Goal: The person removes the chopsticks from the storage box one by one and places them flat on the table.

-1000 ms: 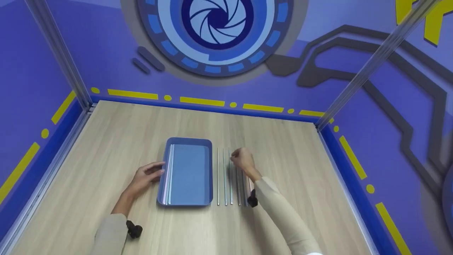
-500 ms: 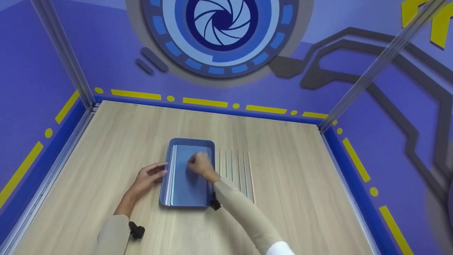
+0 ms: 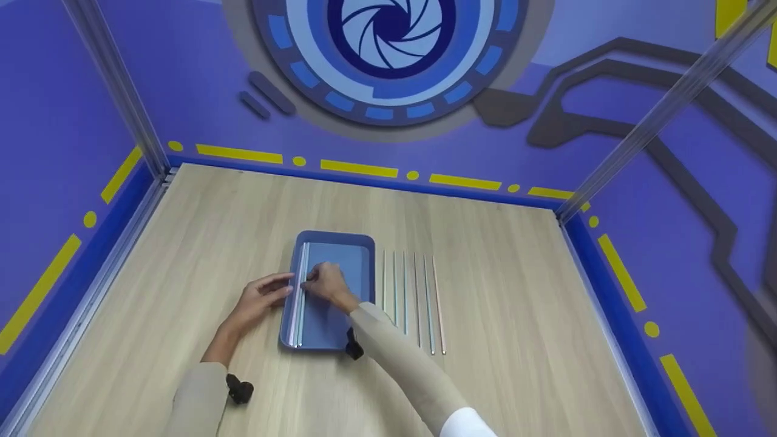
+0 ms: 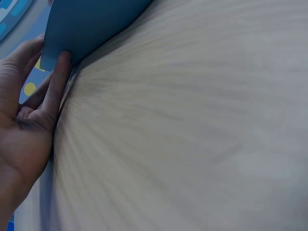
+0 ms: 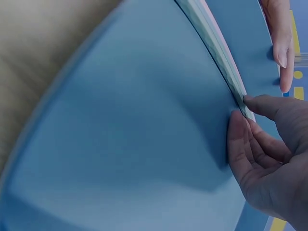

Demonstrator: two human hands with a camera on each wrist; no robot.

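A blue rectangular tray (image 3: pixel 340 331) lies on the wooden table, several slim, shiny rods (image 3: pixel 301 328) grouped lengthwise along its left side. My right hand (image 3: pixel 328 283) is inside the tray, its thumb and fingertips pinching the rods at about mid-length. In the right wrist view these rods (image 5: pixel 219 48) look pale green and pink, the right hand (image 5: pixel 272 149) at their edge. Whether it pinches one rod or more cannot be told. My left hand (image 3: pixel 252 306) touches the tray's left wall from outside with extended fingers; the left wrist view shows its fingertips against the wall.
Several similar metallic rods (image 3: pixel 430 303) lie spaced side by side on the table (image 3: pixel 516 315), right of the tray; the right forearm partly covers some. Purple panels (image 3: pixel 425 152) and metal posts (image 3: pixel 115 85) enclose the table.
My right hand has moved left from the rods on the table, over the tray, to the rods at its left side. The left hand stays at the tray wall.
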